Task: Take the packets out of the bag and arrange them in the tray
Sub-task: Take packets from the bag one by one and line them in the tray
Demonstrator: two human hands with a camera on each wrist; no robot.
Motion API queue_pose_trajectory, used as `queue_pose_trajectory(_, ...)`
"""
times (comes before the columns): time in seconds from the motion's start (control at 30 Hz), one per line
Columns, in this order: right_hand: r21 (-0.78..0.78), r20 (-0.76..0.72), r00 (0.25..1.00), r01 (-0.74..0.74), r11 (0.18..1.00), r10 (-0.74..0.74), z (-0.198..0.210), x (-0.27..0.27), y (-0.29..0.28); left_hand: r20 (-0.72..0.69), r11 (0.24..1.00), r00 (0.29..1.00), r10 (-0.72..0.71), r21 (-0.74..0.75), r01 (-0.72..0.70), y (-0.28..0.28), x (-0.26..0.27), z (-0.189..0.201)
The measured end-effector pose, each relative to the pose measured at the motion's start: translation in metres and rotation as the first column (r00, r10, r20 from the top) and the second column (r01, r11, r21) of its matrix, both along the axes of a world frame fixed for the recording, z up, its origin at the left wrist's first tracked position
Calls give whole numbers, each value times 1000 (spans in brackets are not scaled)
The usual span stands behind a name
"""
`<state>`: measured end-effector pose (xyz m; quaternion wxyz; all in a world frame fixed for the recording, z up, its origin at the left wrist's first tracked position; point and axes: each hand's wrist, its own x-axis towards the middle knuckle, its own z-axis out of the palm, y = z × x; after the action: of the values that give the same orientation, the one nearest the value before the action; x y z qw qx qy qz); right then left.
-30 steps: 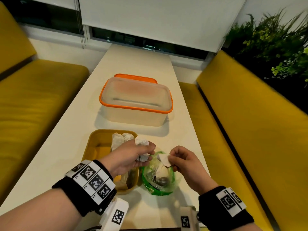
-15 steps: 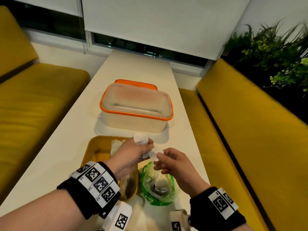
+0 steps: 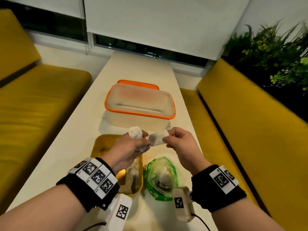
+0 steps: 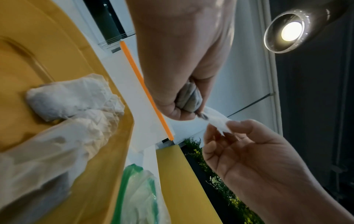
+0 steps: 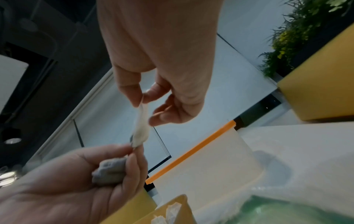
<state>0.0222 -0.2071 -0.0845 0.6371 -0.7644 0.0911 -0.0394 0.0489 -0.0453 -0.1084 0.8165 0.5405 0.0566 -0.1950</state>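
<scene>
My left hand (image 3: 131,145) grips a crumpled white packet (image 3: 135,132) in its fist above the yellow tray (image 3: 98,144). A second white packet (image 3: 158,137) hangs between both hands: my right hand (image 3: 176,139) pinches its right edge with thumb and forefinger, and my left fingertips (image 5: 134,153) pinch its other corner. In the left wrist view the gripped packet (image 4: 189,98) shows grey inside the fist, and several white packets (image 4: 72,98) lie in the tray (image 4: 23,72). The green-rimmed clear bag (image 3: 161,177) sits open on the table just right of the tray, with packets inside.
A translucent tub with an orange rim (image 3: 140,107) stands behind the tray on the white table (image 3: 71,139), and its orange lid (image 3: 138,83) lies behind it. Yellow benches (image 3: 250,122) flank the table. Green plants (image 3: 273,52) stand at the right.
My right hand lifted a packet out of the bag and carried it up and left to my left hand. Both hands now hold it above the tray's far edge.
</scene>
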Motion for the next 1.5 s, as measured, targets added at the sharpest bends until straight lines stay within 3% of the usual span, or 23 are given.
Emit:
queue_pose_trajectory(0.1, -22, 2, 999, -53, 998, 53, 10, -3, 0, -102, 998, 994, -42, -50, 38, 6, 0, -4)
queue_pose_trajectory(0.2, -7, -22, 957, -291, 957, 291, 19, -9, 3, -261, 969, 936, -237, -134, 208, 6, -5, 1)
queue_pose_trajectory(0.3, -68, -65, 898, -438, 896, 434, 25, -11, 12, -291, 895, 847, -446, -166, 414, 5, -7, 6)
queue_pose_trajectory(0.37, -236, -120, 905, -426, 873, 409, 23, -8, 15, -272, 844, 800, -535, -214, 492, 4, -8, 8)
queue_pose_trajectory(0.43, -374, -141, 921, -389, 842, 362, 18, -5, 15, -238, 830, 799, -552, -249, 499, 4, -9, 7)
queue_pose_trajectory(0.57, -474, -147, 924, -378, 795, 352, 14, -3, 15, -151, 829, 822, -549, -226, 512, 5, -11, 6)
queue_pose_trajectory(0.63, -528, -103, 931, -349, 774, 349, 12, -4, 16, -162, 845, 834, -528, -198, 496, 5, -11, 5)
queue_pose_trajectory(0.73, -645, 34, 967, -171, 745, 252, 3, -4, 7, -196, 874, 854, -482, -177, 453, 6, -8, 5)
queue_pose_trajectory(0.8, -751, -40, 974, -177, 636, 224, -5, -5, -8, -203, 905, 884, -420, -156, 395, 8, -6, 1)
queue_pose_trajectory(0.83, -794, -147, 958, -263, 548, 247, -10, -8, -14, -199, 920, 900, -387, -150, 363, 9, -5, -1)
queue_pose_trajectory(0.93, -847, -457, 832, -515, 131, 314, -32, -21, -18, -182, 943, 928, -326, -138, 304, 8, -4, -5)
queue_pose_trajectory(1.0, -854, -513, 800, -512, -94, 310, -48, -30, -13, -167, 942, 928, -333, -108, 318, 5, -6, -6)
queue_pose_trajectory(1.07, -873, -487, 813, -454, -176, 318, -61, -34, -9, -157, 936, 923, -351, -81, 342, 3, -9, -6)
queue_pose_trajectory(1.1, -879, -477, 818, -450, -160, 321, -66, -34, -9, -149, 935, 923, -355, -60, 350, 2, -10, -6)
queue_pose_trajectory(1.17, -878, -467, 827, -477, -48, 314, -69, -36, -11, -133, 935, 926, -352, -17, 353, 2, -11, -7)
queue_pose_trajectory(1.33, -705, -420, 860, -511, 492, 292, -65, -41, -24, -134, 943, 937, -322, 40, 330, 6, -12, -13)
queue_pose_trajectory(1.43, -548, -371, 893, -431, 717, 254, -60, -44, -32, -128, 931, 933, -337, 101, 350, 5, -14, -16)
queue_pose_trajectory(1.5, -443, -337, 915, -363, 820, 223, -58, -46, -36, -114, 919, 930, -349, 151, 364, 1, -15, -18)
